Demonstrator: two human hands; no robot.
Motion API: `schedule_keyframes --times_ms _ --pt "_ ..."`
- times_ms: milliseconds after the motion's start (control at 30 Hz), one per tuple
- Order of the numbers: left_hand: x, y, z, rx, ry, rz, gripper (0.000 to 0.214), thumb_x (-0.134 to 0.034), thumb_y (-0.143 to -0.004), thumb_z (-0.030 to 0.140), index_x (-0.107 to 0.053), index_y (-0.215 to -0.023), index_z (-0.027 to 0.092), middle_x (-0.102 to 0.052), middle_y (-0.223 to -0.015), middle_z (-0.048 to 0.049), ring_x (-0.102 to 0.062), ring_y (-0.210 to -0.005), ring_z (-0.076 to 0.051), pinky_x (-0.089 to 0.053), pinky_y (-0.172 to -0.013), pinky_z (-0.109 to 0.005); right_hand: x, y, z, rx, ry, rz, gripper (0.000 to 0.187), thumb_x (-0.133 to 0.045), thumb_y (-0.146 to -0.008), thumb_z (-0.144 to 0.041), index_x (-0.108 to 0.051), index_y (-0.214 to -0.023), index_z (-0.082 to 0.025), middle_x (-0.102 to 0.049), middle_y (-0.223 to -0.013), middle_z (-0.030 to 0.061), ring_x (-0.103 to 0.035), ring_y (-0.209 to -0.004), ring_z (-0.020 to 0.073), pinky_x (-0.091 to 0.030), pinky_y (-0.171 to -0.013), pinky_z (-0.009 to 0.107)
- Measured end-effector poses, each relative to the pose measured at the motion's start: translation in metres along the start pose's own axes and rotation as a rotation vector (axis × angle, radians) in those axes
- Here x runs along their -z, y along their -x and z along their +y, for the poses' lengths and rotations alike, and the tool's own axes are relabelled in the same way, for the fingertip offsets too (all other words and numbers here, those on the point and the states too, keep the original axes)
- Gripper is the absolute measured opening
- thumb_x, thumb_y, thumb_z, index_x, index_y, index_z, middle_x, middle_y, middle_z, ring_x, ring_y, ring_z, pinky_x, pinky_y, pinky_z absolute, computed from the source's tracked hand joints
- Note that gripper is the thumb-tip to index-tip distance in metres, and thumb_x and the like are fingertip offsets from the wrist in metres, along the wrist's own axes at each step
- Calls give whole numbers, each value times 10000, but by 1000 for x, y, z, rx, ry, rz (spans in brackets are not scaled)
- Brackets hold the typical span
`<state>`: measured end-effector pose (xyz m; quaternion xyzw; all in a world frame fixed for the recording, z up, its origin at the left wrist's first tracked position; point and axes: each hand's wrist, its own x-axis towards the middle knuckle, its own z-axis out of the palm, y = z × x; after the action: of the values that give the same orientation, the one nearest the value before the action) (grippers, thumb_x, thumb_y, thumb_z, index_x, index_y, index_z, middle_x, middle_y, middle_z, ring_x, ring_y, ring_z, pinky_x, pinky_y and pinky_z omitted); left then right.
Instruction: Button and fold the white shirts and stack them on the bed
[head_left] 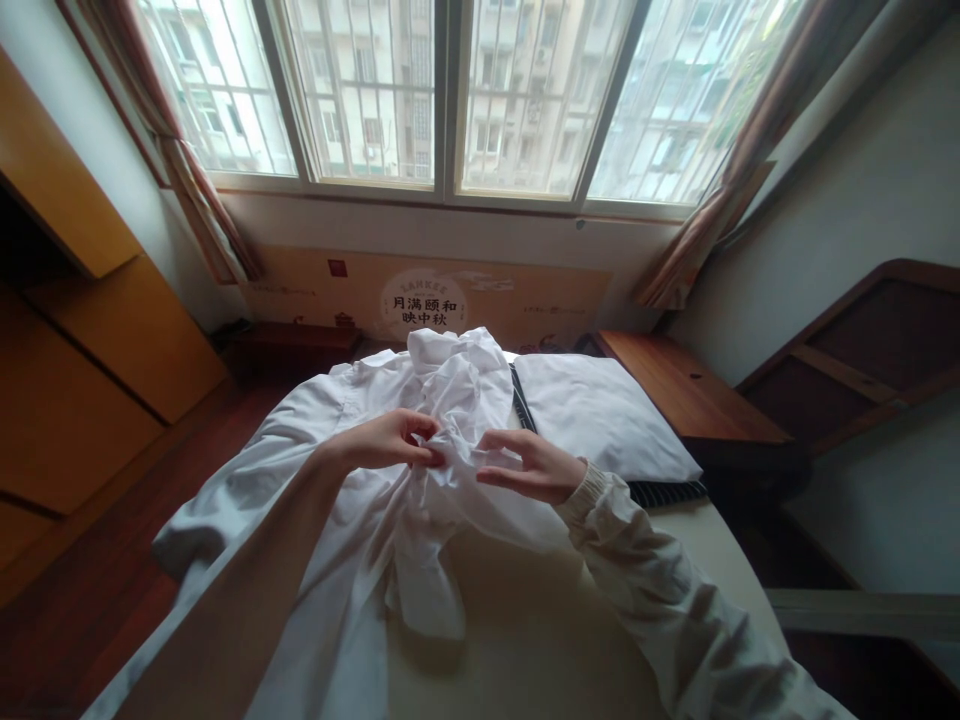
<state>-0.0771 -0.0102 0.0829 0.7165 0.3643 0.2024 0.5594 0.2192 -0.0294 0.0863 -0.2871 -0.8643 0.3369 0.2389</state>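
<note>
A large white cloth (465, 390) lies bunched up on the bed, gathered into folds in the middle. Between thumb and fingers, my left hand (382, 440) pinches a fold of it. A loose, narrow part of the cloth hangs down below this grip. My right hand (529, 465) is just to the right, thumb and fingers apart, close to the folds; whether its fingertips touch the cloth I cannot tell. The cloth spreads left and toward me, partly behind my bare left forearm. A pale, elastic-cuffed sleeve (637, 560) covers my right arm.
A white pillow (600, 410) rests on black striped fabric (667, 492) at the right. The cream mattress (525, 630) shows in front. Wooden bedside tables (690, 390) flank the bed's far end. An orange-brown cabinet (82, 380) stands left; barred windows (367, 90) are ahead.
</note>
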Motion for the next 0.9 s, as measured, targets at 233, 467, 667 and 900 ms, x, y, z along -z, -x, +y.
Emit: schedule_keyframes --times_ms 233,467,667,900 --pt "4 8 8 65 72 -216 411 -821 -872 544 -848 -1083 192 -811 -975 -88 -753 -807 -220 -609 -758 -315 21 -6 46 -233 136 467 345 -526 -1065 -481 -743 -995 -222 -781 -1060 89 -705 -1013 262 -514 -986 385" --pt "29 -6 -26 -36 -156 529 445 -717 -904 616 -787 -1029 195 -809 -1028 -86 -754 -824 -231 -593 -785 -340 26 -30 83 -723 116 345 564 -812 -897 -479 -652 -1336 -162 -789 -1038 93 -706 -710 208 -535 -707 311" --pt "39 -16 -46 66 -318 746 497 -747 -833 644 -746 -1052 198 -787 -1148 -113 -753 -973 -288 -589 -850 -377 15 -50 92 -640 87 398 553 -822 -737 -161 -706 -1277 -173 -718 -868 1 -627 -728 152 -481 -686 240" --pt "58 -40 -47 118 -175 745 648 -771 -759 742 -709 -1040 161 -773 -1123 -146 -724 -1072 -330 -553 -896 -388 33 -38 86 -354 -170 297 325 -706 -685 -264 -813 -975 -164 -621 -685 -20 -536 -692 162 -430 -660 279"
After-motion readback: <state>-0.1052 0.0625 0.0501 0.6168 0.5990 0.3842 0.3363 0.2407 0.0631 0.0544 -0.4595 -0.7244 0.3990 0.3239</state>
